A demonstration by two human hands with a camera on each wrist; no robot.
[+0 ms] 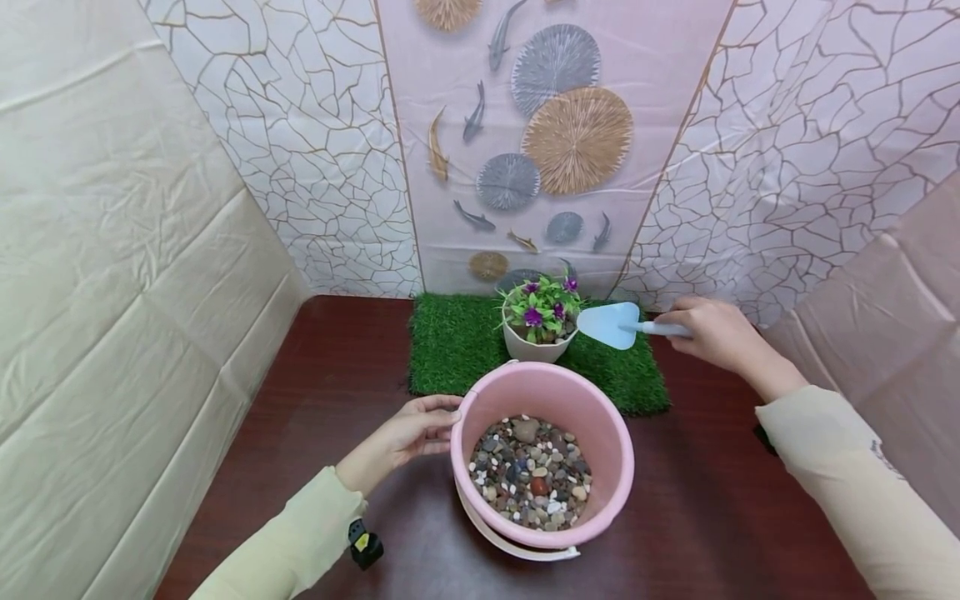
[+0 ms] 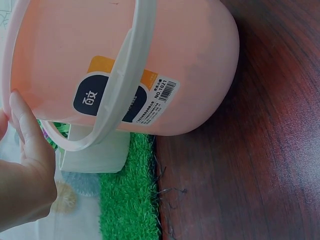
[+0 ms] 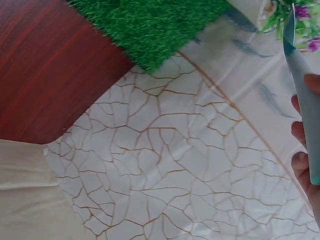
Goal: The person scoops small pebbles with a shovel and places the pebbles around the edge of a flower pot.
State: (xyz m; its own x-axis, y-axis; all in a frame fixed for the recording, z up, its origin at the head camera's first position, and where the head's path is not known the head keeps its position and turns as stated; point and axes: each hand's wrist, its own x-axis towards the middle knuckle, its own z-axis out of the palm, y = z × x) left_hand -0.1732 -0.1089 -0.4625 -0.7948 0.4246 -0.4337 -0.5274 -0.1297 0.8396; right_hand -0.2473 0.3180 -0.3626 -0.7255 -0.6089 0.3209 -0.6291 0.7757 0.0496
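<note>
A pink bucket (image 1: 618, 433) stands on the table, its bottom covered with mixed pebbles (image 1: 528, 475). My left hand (image 1: 408, 429) holds the bucket's left rim; in the left wrist view, fingers (image 2: 30, 132) lie against the outer wall beside the rim. With curled fingers, my right hand (image 1: 712, 333) grips the handle of a light blue hand trowel (image 1: 611, 325). The trowel's blade is held at the right edge of a white flower pot (image 1: 532, 350) with green leaves and purple flowers (image 1: 543, 308). Stones show inside the pot. In the right wrist view, only the trowel's handle (image 3: 307, 120) and part of its blade appear.
Beneath the pot lies a green artificial grass mat (image 1: 450, 342). The bucket's white carrying handle (image 1: 517, 546) hangs down at its front. Dark red-brown wood forms the table (image 1: 330, 367). Patterned cloth (image 1: 330, 150) rises behind it, with beige cloth (image 1: 112, 292) at the sides.
</note>
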